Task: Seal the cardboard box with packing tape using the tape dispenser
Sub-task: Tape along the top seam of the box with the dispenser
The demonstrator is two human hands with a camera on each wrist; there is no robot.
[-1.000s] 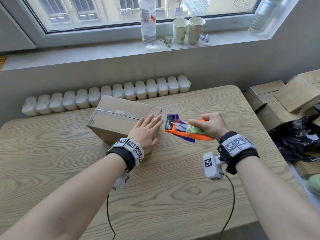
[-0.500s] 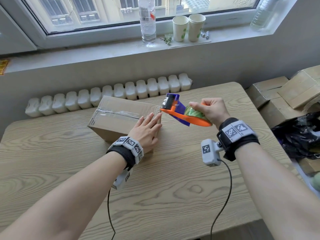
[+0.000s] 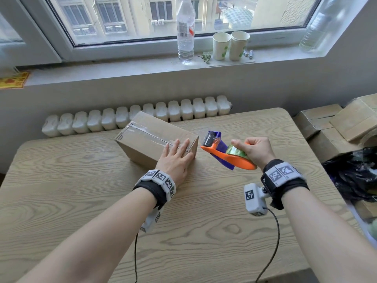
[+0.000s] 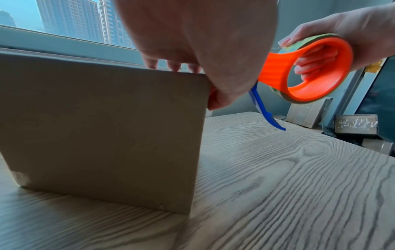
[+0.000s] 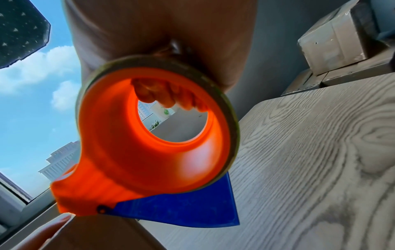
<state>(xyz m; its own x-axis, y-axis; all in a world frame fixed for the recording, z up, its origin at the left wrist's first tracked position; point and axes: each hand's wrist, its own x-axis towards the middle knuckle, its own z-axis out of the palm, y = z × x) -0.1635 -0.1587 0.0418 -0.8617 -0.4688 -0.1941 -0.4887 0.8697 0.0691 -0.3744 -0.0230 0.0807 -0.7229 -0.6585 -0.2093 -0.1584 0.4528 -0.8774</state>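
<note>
A brown cardboard box (image 3: 146, 139) lies on the wooden table (image 3: 204, 231), with a strip of clear tape along its top seam. My left hand (image 3: 175, 158) rests flat on the box's near right end, fingers straight. In the left wrist view the box (image 4: 102, 132) fills the left side under my left hand (image 4: 192, 42). My right hand (image 3: 255, 150) grips the orange tape dispenser (image 3: 230, 158) with its blue flap, held in the air just right of the box. The right wrist view shows my fingers through the ring of the dispenser (image 5: 149, 148).
A white radiator (image 3: 134, 117) runs behind the table. On the windowsill stand a water bottle (image 3: 185, 31) and two paper cups (image 3: 230, 45). Stacked cardboard boxes (image 3: 336, 123) and a black bag (image 3: 355, 172) crowd the right side.
My right hand lifted the dispenser off the box's end and drew it slightly right. My left hand stayed flat on the box. The view shifted a little.
</note>
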